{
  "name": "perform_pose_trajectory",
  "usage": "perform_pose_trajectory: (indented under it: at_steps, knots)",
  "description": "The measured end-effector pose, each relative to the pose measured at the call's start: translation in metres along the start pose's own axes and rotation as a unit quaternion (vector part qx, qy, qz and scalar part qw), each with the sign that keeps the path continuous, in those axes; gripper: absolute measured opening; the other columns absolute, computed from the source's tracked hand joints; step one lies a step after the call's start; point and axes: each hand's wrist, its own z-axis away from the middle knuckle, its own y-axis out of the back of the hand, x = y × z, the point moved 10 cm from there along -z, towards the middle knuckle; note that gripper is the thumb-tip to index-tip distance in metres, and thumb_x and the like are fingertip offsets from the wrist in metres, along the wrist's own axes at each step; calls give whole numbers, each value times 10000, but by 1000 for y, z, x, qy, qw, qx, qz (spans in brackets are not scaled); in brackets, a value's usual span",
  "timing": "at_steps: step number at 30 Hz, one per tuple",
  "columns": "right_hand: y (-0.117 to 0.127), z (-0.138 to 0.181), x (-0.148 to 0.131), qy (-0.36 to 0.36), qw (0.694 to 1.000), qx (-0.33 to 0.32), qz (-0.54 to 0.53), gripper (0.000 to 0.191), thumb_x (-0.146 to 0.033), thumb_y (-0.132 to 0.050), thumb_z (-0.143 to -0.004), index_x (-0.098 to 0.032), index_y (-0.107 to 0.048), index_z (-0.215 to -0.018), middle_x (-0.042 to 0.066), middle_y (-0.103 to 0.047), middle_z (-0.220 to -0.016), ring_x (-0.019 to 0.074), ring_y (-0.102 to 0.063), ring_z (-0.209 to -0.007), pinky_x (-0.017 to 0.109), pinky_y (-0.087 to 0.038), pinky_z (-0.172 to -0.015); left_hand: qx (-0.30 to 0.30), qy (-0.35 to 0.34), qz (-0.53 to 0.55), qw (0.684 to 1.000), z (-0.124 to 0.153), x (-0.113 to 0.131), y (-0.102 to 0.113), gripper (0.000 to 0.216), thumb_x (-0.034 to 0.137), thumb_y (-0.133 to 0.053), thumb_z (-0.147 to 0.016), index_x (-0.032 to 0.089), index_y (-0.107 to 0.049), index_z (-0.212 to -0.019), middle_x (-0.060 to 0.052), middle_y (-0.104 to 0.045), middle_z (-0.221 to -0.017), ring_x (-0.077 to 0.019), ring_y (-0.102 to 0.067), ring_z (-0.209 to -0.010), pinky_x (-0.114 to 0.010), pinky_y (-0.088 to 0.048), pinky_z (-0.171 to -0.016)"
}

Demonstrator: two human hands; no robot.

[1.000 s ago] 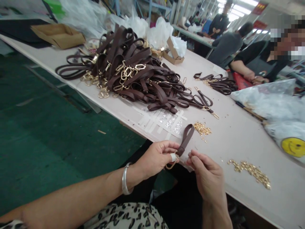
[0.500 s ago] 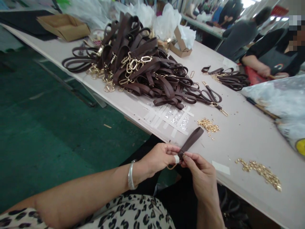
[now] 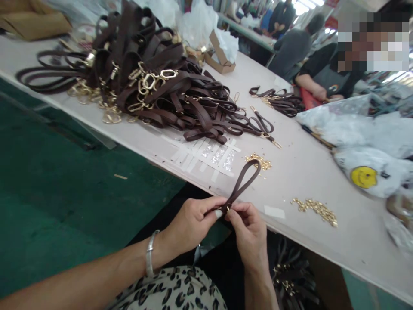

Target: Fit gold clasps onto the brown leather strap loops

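My left hand [image 3: 198, 219] is closed, pinching the joined end of a dark brown wrist strap [image 3: 242, 186] between thumb and fingers. The strap's loop stands up and away from me, just over the table's near edge. My right hand [image 3: 251, 228] is closed at the same end, thumb and forefinger pinching a small gold-coloured metal piece [image 3: 228, 209] against the strap. Most of that piece is covered by the fingertips. Past the loop lies a pile of small gold pieces [image 3: 263, 162]; a second gold pile [image 3: 318, 211] sits to the right.
A heap of brown straps with gold clasps [image 3: 155, 86] covers the table's left part. More straps [image 3: 280, 101] lie near a co-worker's hands [image 3: 319, 92]. Plastic bags [image 3: 345, 125] stand at right, a small cardboard box [image 3: 221, 64] at the back. Straps [image 3: 293, 275] also lie below the table edge.
The view has swung right, so the table's things appear further left. The strap has been turned: its loop now shows open from the side. Both hands remain on its joined end.
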Motion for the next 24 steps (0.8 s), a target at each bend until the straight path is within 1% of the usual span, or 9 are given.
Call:
perform_pose_trajectory:
  at_steps: [3,7,10,12,13,14,16,19,24]
  knots:
    - [-2,4,-1,11,999,11,-36,168,-338,-706,-852,-212,-597,-838,-23,-646,-787,131,-609,-744,258,-509,-723,-3,-53,-91,994,6,8,2,429,72,-557,-875,274,-738,-1207,-9,-772,-1128,-208,-716,-1035,-277,-528,-939]
    - [-2,8,-3,17,998,20,-50,185,-340,-705,-855,-214,-570,-840,-29,-628,-772,130,-604,-729,259,-511,-708,-2,-73,-115,991,8,7,-3,360,106,-589,-880,259,-748,-1164,-32,-761,-1151,-213,-707,-1051,-278,-515,-965]
    - [3,8,-7,13,1000,-7,-21,188,-354,-706,-855,-214,-580,-857,-21,-659,-780,137,-628,-725,263,-517,-706,-43,-11,-32,999,4,-3,-16,263,163,-581,-913,230,-718,-1127,-41,-758,-1092,-203,-705,-1005,-282,-526,-906]
    - [26,3,-14,35,998,5,55,199,-389,-692,-863,-209,-613,-893,7,-695,-830,157,-653,-766,280,-524,-735,-76,58,68,993,3,-12,-25,197,215,-560,-942,208,-666,-1109,-45,-745,-1041,-193,-711,-943,-283,-537,-839]
    - [46,0,-19,58,991,39,116,214,-408,-682,-867,-206,-633,-920,23,-708,-863,167,-660,-792,292,-524,-759,-89,93,115,985,3,-16,-29,177,244,-555,-953,199,-634,-1105,-47,-737,-1017,-188,-715,-904,-281,-538,-803]
    - [72,-3,-26,84,974,90,189,232,-422,-666,-874,-203,-650,-948,36,-715,-890,174,-661,-807,303,-519,-780,-95,124,153,976,3,-20,-32,172,270,-553,-960,191,-608,-1102,-48,-728,-994,-184,-718,-868,-276,-534,-771]
    - [120,-9,-39,132,905,189,358,268,-427,-600,-903,-193,-670,-1014,61,-722,-922,187,-657,-814,325,-504,-806,-102,169,201,960,5,-28,-34,198,296,-572,-955,182,-584,-1117,-41,-709,-946,-167,-715,-792,-256,-514,-711]
    - [162,-29,-37,156,807,211,529,323,-376,-491,-923,-154,-676,-1067,109,-721,-912,220,-644,-812,360,-485,-801,-99,204,267,936,6,-35,-33,262,265,-635,-908,185,-609,-1157,-22,-672,-920,-147,-704,-753,-243,-500,-702]
    - [177,-56,-22,162,774,166,589,326,-310,-427,-898,-167,-691,-1026,124,-722,-930,245,-629,-870,366,-462,-813,-89,217,355,905,6,-36,-34,210,295,-741,-823,156,-703,-975,-15,-624,-875,-134,-653,-684,-306,-536,-751]
